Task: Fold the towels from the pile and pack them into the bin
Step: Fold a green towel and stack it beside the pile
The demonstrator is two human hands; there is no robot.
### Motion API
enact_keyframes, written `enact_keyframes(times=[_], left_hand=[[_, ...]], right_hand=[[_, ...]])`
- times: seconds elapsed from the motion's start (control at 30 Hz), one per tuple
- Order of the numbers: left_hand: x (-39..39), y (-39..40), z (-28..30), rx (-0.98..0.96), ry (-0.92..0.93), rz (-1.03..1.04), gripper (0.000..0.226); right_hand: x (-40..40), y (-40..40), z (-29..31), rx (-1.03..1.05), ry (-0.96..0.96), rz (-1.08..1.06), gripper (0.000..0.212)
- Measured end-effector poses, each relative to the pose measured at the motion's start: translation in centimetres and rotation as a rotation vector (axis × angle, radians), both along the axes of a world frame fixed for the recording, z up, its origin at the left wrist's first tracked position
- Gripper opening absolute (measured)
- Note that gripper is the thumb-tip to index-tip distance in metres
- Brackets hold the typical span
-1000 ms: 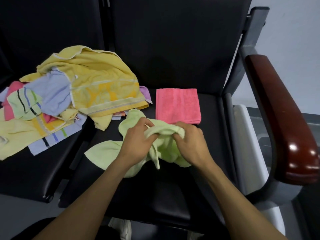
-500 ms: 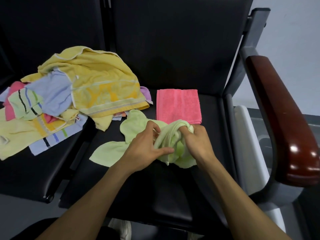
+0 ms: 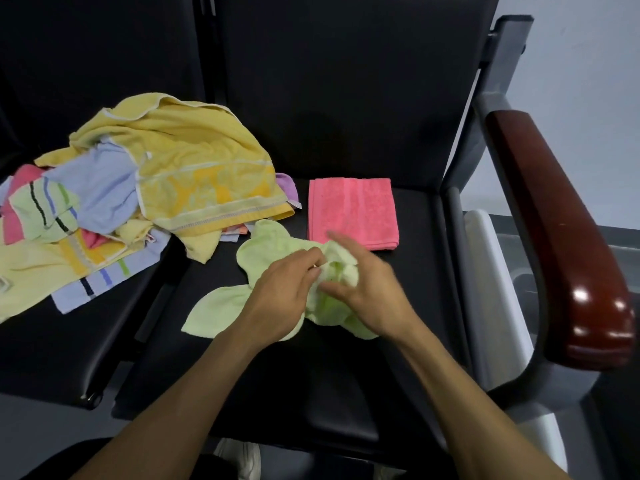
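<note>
A crumpled light green towel lies on the black seat in front of me. My left hand pinches a fold at the towel's middle. Blurred by motion, my right hand holds the bunched part of the towel between thumb and fingers, right beside the left. A pink towel, folded into a flat square, rests on the seat just behind my hands. The pile of unfolded towels, yellow, blue, striped and pink, spreads over the seat to the left.
A glossy brown armrest on a grey frame rises at the right. Between it and the seat runs a white plastic rim. The black backrest closes the far side.
Both hands have kept working the green towel, shifting slightly right and toward the pink towel. The bunch between them is tighter, and the right hand is moving fast.
</note>
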State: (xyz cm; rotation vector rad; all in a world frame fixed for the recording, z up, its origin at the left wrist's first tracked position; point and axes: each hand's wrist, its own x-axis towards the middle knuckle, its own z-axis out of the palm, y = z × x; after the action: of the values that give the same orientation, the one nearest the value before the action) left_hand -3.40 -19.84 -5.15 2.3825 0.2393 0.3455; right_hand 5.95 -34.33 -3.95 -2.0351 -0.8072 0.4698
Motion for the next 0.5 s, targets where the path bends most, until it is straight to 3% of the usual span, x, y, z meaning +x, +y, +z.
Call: enact_keyframes(times=[0.1,0.13,0.23,0.33,0.5], left_hand=[[0.1,-0.2,0.2,-0.059,0.003,-0.006,0.018],[0.2,-0.1,0.3,-0.094,-0.003,0.018,0.017],[0.4,0.3,0.6,-0.200,0.021,0.134,0.005],[0.4,0.6,0.7,-0.282,0.039,0.201,0.011],[0.4,0.8,0.6,-0.547,-0.003,0.281,0.015]], right_hand=[[-0.3,0.6,-0.5,-0.021,-0.101,0.011,0.016],[-0.2,0.6,-0.4,-0.006,-0.100,-0.032,0.010],[0.2,0.4,-0.1,0.059,-0.049,-0.170,0.022],[0.3,0.3,0.0,0.083,0.032,-0.259,0.023],[0.8,0.2,0.3,0.315,0.460,-0.509,0.028]])
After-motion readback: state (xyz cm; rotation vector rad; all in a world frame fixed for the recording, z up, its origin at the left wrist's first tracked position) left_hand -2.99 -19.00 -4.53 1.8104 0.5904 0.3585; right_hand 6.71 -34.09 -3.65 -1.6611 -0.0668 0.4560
